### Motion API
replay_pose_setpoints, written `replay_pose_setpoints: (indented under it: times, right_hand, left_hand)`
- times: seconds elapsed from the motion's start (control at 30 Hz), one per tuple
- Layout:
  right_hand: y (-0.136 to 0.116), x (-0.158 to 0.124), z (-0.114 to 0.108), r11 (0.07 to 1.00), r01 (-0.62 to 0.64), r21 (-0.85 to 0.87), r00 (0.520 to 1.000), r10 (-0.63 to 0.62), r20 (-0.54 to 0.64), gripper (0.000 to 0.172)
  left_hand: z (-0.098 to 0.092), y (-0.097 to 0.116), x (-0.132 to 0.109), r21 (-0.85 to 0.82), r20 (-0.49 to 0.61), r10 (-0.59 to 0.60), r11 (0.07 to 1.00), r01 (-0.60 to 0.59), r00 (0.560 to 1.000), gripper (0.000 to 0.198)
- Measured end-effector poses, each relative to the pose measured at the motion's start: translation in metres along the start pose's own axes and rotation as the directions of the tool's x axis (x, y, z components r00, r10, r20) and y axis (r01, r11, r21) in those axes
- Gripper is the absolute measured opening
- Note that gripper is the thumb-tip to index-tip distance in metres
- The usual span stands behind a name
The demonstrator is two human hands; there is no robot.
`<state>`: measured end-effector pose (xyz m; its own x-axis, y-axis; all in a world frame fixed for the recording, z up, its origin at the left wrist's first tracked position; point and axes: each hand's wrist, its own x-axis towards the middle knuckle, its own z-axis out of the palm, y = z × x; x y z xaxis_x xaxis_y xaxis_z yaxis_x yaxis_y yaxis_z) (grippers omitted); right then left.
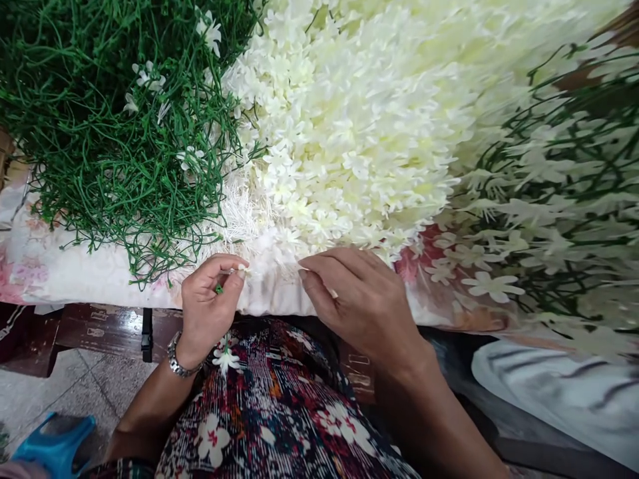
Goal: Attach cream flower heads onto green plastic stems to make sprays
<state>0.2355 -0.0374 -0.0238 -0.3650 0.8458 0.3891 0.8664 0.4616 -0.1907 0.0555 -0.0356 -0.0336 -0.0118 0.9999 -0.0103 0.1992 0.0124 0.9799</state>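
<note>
My left hand, with a watch on its wrist, pinches a green artificial flower stem. A small white piece shows at its thumb and index fingertips. Below this hand hangs a white artificial flower on a green stem, in front of the patterned clothing. Thumb and fingers of my right hand are pressed together at the table's front edge, apart from the left. Whatever they grip is too small to name. Behind my hands lie fine white stamen-like strands.
Tangled green stems fill the far left. A large heap of white blossoms covers the middle. Assembled white flowers lie at right on the floral cloth. A blue stool stands lower left; pale fabric shows lower right.
</note>
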Motion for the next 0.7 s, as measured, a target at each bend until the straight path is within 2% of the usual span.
replay_pose_setpoints:
  times: [0.17, 0.23, 0.3, 0.37, 0.5, 0.7]
  right_hand:
    - [-0.013, 0.002, 0.016, 0.990, -0.054, -0.132, 0.995, 0.064, 0.072, 0.010]
    - [-0.016, 0.001, 0.021, 0.988, -0.077, -0.137, 0.995, 0.086, 0.059, 0.011]
    - [-0.016, -0.001, 0.021, 0.992, -0.121, -0.040, 0.993, 0.122, 0.012, 0.010]
    - [-0.015, -0.002, 0.015, 0.976, -0.165, 0.141, 0.985, 0.170, -0.022, 0.007]
    - [-0.018, -0.001, 0.002, 0.882, -0.203, 0.426, 0.975, 0.221, 0.006, 0.007]
    - [-0.026, 0.006, 0.004, 0.852, -0.185, 0.490, 0.977, 0.214, -0.002, 0.009]
  left_hand:
    - [0.005, -0.003, -0.001, -0.009, -0.056, -0.023, 1.000, 0.022, 0.998, 0.006]
    - [0.007, -0.004, -0.002, -0.025, -0.078, -0.047, 0.999, 0.045, 0.996, 0.006]
    - [0.008, -0.005, -0.003, -0.041, -0.097, -0.063, 0.997, 0.059, 0.993, 0.007]
    - [0.009, -0.005, -0.003, -0.058, -0.103, -0.075, 0.996, 0.069, 0.992, 0.009]
    - [0.013, -0.003, -0.002, -0.082, -0.082, -0.091, 0.993, 0.084, 0.992, 0.010]
    - [0.020, 0.001, -0.004, -0.041, -0.075, -0.057, 0.998, 0.054, 0.996, 0.008]
